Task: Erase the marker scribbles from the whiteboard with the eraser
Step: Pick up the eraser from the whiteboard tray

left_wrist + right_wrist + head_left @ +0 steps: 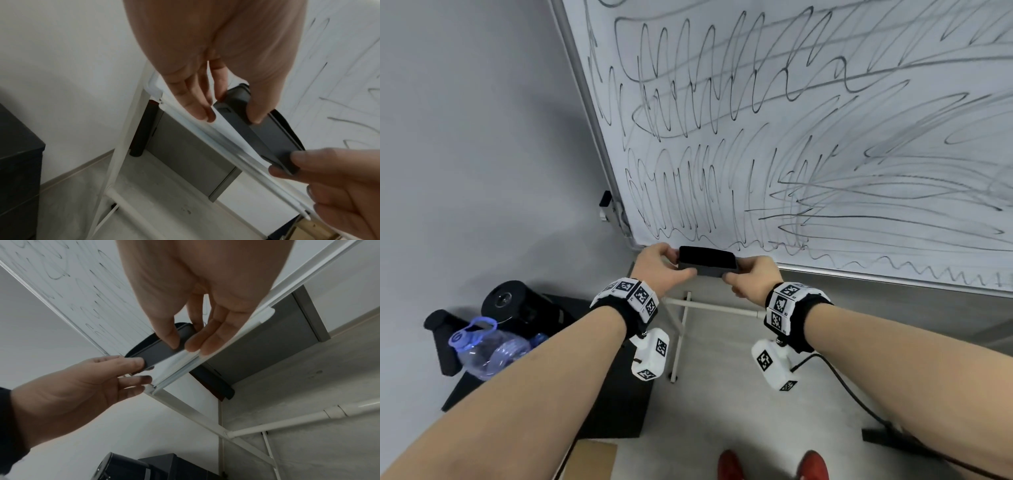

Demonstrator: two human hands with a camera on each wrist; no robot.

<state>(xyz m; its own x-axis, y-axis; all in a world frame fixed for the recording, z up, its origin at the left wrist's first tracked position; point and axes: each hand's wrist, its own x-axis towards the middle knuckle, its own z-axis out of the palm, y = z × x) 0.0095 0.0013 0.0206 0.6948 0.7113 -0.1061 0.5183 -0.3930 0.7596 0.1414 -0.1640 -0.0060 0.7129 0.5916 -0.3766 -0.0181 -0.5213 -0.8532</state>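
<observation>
Holding a dark eraser (pixel 707 262) between them, the two hands meet in the middle of the head picture, just under the bottom edge of the whiteboard (pixel 825 137). The left hand (pixel 662 265) grips the left end of the eraser, with the thumb on the near side and fingers on the far side. The right hand (pixel 753 275) pinches the right end in the same way. The eraser is long and flat, and it sits over the white tray (pixel 230 134) that runs along the bottom of the board. It is hard to tell if it rests on the tray or is lifted just above it.

The whiteboard fills the upper right of the head picture. Black marker scribbles (pixel 688 85) cover it in loops and zigzags, from the top down to a wavy line near the bottom edge. Some lines on the right side look smeared and grey.

Each wrist wears a black band with white blocks that have black and white square patterns. A black cable (pixel 852 394) runs from the right wrist down to the lower right.

In the lower left of the head picture, a clear water bottle (pixel 489 349) with a blue cap lies next to some black gear (pixel 517 305) on a dark mat (pixel 613 404). White stand legs (pixel 681 329) show under the board. Two red shoes (pixel 774 466) peek in at the bottom of the picture.
</observation>
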